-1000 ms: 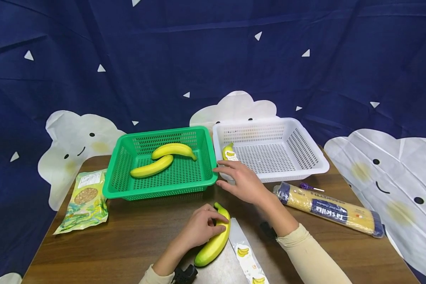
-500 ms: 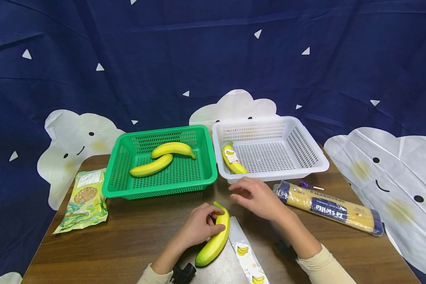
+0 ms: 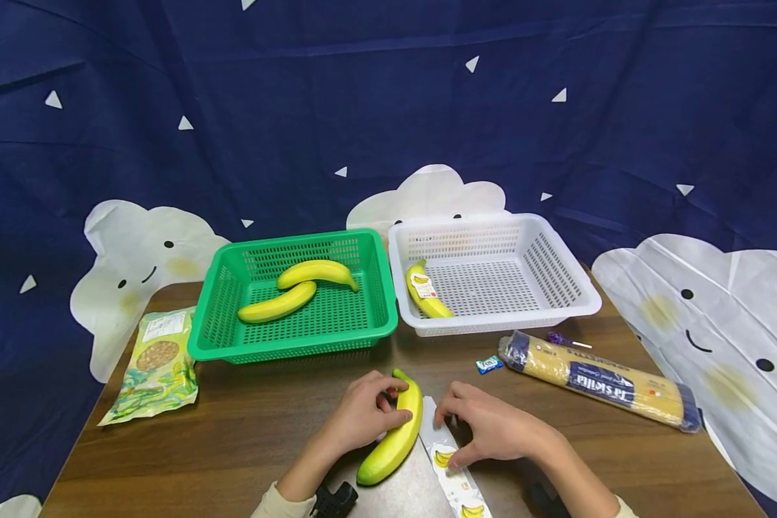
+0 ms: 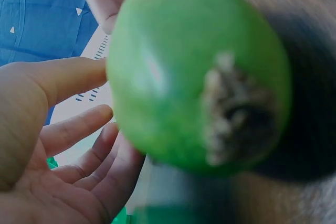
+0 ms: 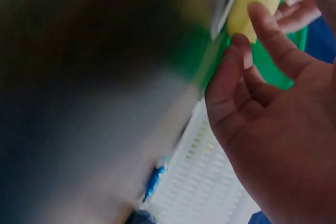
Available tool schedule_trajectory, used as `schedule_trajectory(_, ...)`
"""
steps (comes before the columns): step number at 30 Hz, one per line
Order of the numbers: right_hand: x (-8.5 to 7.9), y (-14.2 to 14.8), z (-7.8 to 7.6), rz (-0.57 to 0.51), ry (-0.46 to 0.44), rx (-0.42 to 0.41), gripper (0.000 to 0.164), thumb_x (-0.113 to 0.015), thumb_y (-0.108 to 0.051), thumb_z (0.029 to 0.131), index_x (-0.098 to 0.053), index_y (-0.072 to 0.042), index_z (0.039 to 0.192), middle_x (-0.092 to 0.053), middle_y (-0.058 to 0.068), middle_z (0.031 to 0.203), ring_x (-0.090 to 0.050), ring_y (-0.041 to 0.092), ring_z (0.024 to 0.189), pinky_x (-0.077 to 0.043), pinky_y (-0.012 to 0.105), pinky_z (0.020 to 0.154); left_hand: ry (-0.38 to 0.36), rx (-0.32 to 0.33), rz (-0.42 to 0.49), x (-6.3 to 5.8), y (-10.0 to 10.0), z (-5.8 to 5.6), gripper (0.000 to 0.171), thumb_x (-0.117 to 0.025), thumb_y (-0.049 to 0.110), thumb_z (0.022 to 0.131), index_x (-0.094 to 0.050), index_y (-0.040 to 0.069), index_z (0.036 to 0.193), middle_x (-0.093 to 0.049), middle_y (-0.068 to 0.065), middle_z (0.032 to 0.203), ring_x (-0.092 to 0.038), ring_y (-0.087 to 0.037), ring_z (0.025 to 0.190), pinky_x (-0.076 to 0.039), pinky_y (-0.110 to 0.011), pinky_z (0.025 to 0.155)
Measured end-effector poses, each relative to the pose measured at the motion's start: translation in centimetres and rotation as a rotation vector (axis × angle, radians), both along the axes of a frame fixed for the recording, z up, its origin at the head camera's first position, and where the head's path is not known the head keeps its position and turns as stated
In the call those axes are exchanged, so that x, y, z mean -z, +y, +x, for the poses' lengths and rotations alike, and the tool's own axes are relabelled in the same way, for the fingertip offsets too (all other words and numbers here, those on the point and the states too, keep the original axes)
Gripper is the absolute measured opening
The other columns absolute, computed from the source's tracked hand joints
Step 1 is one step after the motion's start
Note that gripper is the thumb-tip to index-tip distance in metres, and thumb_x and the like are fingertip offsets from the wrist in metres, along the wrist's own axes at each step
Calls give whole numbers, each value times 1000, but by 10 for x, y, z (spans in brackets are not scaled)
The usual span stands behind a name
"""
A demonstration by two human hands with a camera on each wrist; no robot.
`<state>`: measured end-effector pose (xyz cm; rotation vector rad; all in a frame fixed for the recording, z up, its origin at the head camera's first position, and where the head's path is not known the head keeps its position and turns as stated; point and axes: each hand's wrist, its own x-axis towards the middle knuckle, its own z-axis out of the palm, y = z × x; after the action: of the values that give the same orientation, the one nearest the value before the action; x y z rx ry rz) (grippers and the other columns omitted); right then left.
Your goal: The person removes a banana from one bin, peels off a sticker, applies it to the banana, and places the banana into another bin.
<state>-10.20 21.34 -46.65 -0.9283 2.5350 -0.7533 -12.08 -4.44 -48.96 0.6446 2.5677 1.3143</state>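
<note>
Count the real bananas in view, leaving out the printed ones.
4. A front banana and a rear banana lie in the green basket; a stickered banana is in the white basket; the last banana lies on the table, touched by the left hand.

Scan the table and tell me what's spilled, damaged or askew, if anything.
Nothing looks spilled or damaged. Mildly askew: the pasta pack slants out of line with the white basket behind it, a small blue packet loose by its left end.
</note>
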Motion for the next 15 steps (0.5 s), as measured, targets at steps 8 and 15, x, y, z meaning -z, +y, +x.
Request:
schedule_trajectory(8,8,-3,6,88,31,9,55,-86,-43,67,-58,-29,112,-39,-8,101,-38,11,92,-42,28,76,-1,-9,13,0,0,1,38,-79,33,80,-69,16,112,-56,2,95,-55,-5,68,-48,-23,61)
schedule_trajectory(15,9,7,-1,75,146,80,34,-84,-29,74,-66,-31,102,-45,-9,99,-42,10,86,-42,29,72,2,-6,4,0,1,1,39,-79,33,79,-69,15,113,-57,1,96,-55,-5,67,-47,-23,62)
